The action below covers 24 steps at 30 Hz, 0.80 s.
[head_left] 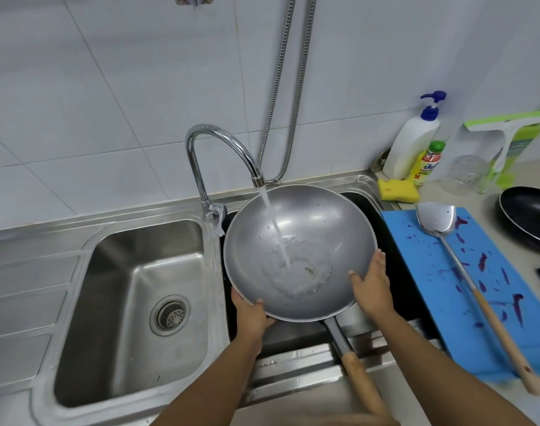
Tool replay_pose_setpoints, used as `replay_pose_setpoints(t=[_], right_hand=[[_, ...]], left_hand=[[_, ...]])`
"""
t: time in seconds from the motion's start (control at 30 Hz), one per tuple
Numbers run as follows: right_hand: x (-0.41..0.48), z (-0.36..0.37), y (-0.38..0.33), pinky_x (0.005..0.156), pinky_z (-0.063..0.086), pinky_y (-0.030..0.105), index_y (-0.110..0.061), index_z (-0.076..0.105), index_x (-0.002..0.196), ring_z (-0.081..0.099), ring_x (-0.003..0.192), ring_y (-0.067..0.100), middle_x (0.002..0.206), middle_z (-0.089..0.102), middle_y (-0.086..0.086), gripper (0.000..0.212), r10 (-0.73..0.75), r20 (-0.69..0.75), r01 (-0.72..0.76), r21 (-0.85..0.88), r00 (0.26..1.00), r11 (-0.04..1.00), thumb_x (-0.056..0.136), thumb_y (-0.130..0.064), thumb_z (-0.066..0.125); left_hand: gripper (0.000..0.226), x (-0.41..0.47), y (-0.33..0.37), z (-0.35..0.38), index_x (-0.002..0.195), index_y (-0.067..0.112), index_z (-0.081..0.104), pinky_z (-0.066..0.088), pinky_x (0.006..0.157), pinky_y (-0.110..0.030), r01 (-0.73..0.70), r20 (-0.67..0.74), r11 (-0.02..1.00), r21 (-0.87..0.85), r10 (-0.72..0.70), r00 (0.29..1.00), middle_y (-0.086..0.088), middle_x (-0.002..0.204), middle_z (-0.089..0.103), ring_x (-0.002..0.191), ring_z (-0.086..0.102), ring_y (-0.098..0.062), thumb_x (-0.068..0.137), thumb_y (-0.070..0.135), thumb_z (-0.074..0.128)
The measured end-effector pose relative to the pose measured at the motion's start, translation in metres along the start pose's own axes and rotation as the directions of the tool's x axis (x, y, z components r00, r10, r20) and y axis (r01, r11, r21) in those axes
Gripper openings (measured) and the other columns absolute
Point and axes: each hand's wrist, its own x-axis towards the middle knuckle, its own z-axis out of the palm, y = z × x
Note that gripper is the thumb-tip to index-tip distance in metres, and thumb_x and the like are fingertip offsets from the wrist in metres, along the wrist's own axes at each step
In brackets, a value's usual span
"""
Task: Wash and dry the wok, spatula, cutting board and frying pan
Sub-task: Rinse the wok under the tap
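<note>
White wall tiles [108,87] are seen behind the wok [318,229], and a steel double sink [108,256] is spread beneath it and to its left. The wok is held over the right basin, with water pooled in its bottom. To the right of the wok a stained blue cutting board [431,272] is laid on the counter, with the frying pan [530,216] farther right of the wok. The spatula [465,272] is laid along the board. The wok's handle [361,376] is left free; its long axis is run from the near rim towards the person, nearer the right arm. The near-left rim is gripped by the left hand [252,315], thumb hooked over the edge and fingers hidden beneath. The near-right rim is pinched by the right hand [370,284], thumb inside and fingers laid together outside. A stream [276,232] from the tap [201,139] is dropped into the wok's far half. A rinse is judged to be under way; since the bowl lies beyond both sets of fingers, any tipping out would probably be led from the near rim.
</note>
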Motion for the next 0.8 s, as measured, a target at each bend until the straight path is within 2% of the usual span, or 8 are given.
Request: replay_pose_setpoints(t=[0.17, 0.33, 0.43, 0.57, 0.67, 0.8], right_hand=[[-0.037, 0.016, -0.001, 0.117, 0.024, 0.050, -0.012, -0.008, 0.155, 0.015, 0.147, 0.034, 0.163, -0.014, 0.005, 0.091, 0.060, 0.061, -0.053, -0.102, 0.996, 0.993, 0.096, -0.037, 0.056], [-0.074, 0.033, -0.002, 0.121, 0.000, 0.049, -0.015, -0.014, 0.154, -0.007, 0.150, 0.029, 0.159, -0.028, 0.009, 0.104, 0.050, 0.090, -0.022, -0.290, 0.995, 0.957, 0.089, -0.063, 0.051], [-0.080, 0.031, -0.001, 0.118, -0.007, 0.051, -0.017, -0.021, 0.152, -0.013, 0.149, 0.030, 0.156, -0.033, 0.011, 0.117, 0.049, 0.125, 0.005, -0.397, 0.991, 0.918, 0.080, -0.076, 0.051], [-0.083, 0.023, 0.001, 0.119, -0.005, 0.053, -0.018, -0.021, 0.152, -0.013, 0.149, 0.030, 0.155, -0.034, 0.012, 0.115, 0.046, 0.173, 0.043, -0.478, 0.984, 0.877, 0.082, -0.069, 0.055], [-0.087, 0.022, 0.005, 0.121, 0.000, 0.050, -0.017, -0.017, 0.154, -0.008, 0.150, 0.028, 0.157, -0.031, 0.009, 0.109, 0.010, 0.153, 0.057, -0.430, 0.988, 0.901, 0.086, -0.061, 0.056], [-0.090, 0.022, 0.008, 0.121, 0.003, 0.046, -0.019, -0.012, 0.155, -0.002, 0.151, 0.025, 0.159, -0.027, 0.006, 0.106, -0.022, 0.122, 0.066, -0.372, 0.992, 0.926, 0.086, -0.061, 0.057]], left_hand=[[0.076, -0.002, 0.000, 0.002, 0.150, 0.035, 0.018, 0.061, 0.071, -0.041, 0.002, -0.011, 0.999, -0.044, -0.003, 1.000, -0.002, 0.133, 0.047, 0.117, 0.052, -0.027, 0.094, -0.007, 0.050], [0.078, -0.002, -0.001, 0.003, 0.151, 0.031, 0.014, 0.058, 0.058, -0.029, -0.002, -0.027, 1.000, -0.009, 0.002, 1.000, -0.002, 0.129, 0.046, 0.115, 0.050, -0.025, 0.094, -0.011, 0.046], [0.078, 0.000, -0.002, 0.005, 0.152, 0.029, 0.013, 0.057, 0.057, -0.028, 0.012, -0.043, 1.000, 0.009, -0.011, 0.999, -0.004, 0.130, 0.045, 0.113, 0.050, -0.025, 0.094, -0.011, 0.046], [0.078, 0.001, -0.003, 0.007, 0.152, 0.028, 0.016, 0.058, 0.060, -0.032, 0.023, -0.065, 1.000, 0.003, -0.022, 0.998, -0.007, 0.132, 0.047, 0.113, 0.052, -0.027, 0.093, -0.010, 0.051], [0.078, -0.002, -0.001, 0.010, 0.151, 0.027, 0.019, 0.058, 0.060, -0.032, 0.015, -0.084, 1.000, -0.007, -0.016, 0.996, -0.007, 0.129, 0.048, 0.111, 0.052, -0.027, 0.092, -0.009, 0.054], [0.076, -0.006, 0.002, 0.010, 0.150, 0.027, 0.017, 0.057, 0.062, -0.036, -0.006, -0.089, 1.000, 0.006, 0.006, 0.996, -0.006, 0.127, 0.047, 0.111, 0.053, -0.028, 0.093, -0.008, 0.053]])
